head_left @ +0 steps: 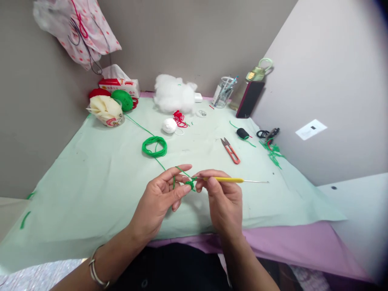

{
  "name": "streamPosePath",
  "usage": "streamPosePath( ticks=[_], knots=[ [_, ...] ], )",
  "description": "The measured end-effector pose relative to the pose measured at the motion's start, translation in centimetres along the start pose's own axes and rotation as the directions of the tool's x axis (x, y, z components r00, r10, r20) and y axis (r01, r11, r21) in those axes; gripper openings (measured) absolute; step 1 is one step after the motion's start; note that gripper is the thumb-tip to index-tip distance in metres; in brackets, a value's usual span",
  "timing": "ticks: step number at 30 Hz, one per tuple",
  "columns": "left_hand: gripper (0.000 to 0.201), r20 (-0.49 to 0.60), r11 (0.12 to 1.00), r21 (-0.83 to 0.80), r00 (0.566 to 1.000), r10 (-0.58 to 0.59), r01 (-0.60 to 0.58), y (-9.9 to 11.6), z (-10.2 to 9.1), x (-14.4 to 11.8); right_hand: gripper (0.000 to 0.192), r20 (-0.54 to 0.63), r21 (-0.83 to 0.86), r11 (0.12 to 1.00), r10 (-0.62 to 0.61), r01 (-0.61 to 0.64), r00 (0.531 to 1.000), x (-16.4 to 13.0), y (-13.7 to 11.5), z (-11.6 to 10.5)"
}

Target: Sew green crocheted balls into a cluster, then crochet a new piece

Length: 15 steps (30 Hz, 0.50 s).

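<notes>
Between the thumb and fingers of my left hand (pixel 163 194) is a small piece of green crochet work (pixel 190 184). Green yarn runs over its raised index finger and back to a loose green yarn coil (pixel 154 146) on the cloth. My right hand (pixel 222 198) grips a crochet hook (pixel 227 179) by its yellow handle. The hook's metal tip points left and meets the green yarn at the crochet piece; a thin metal end sticks out to the right. Fingers partly cover the small piece, so its shape is hard to make out.
Orange-handled thread snips (pixel 230 151) lie beyond my right hand. Farther back are a white yarn ball (pixel 169 126), tangled red yarn (pixel 180 119), white stuffing (pixel 174 95), a clear cup of pens (pixel 223 93), a leaning phone (pixel 250 100) and a green yarn ball (pixel 122 100). Walls enclose the table.
</notes>
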<state>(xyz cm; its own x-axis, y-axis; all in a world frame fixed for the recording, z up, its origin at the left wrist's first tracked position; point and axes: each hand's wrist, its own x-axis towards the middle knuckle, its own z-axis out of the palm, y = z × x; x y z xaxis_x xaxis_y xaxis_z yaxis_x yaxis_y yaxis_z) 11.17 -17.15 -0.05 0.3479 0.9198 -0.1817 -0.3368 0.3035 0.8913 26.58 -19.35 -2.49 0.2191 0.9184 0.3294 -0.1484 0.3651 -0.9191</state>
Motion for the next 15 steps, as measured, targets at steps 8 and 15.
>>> streamPosePath(
  ticks=[8, 15],
  knots=[
    [0.049, 0.0, 0.999, 0.038, 1.0, 0.02, -0.02, 0.16, -0.08, -0.03, 0.018, 0.112, -0.038, 0.997, -0.06, 0.064, 0.992, 0.24, -0.74, -0.05],
    [0.043, 0.0, 0.995, 0.089, 0.999, 0.041, -0.041, 0.29, -0.27, -0.14, 0.018, 0.035, 0.067, 0.998, -0.015, 0.012, 0.999, 0.28, -0.4, -0.34]
  ],
)
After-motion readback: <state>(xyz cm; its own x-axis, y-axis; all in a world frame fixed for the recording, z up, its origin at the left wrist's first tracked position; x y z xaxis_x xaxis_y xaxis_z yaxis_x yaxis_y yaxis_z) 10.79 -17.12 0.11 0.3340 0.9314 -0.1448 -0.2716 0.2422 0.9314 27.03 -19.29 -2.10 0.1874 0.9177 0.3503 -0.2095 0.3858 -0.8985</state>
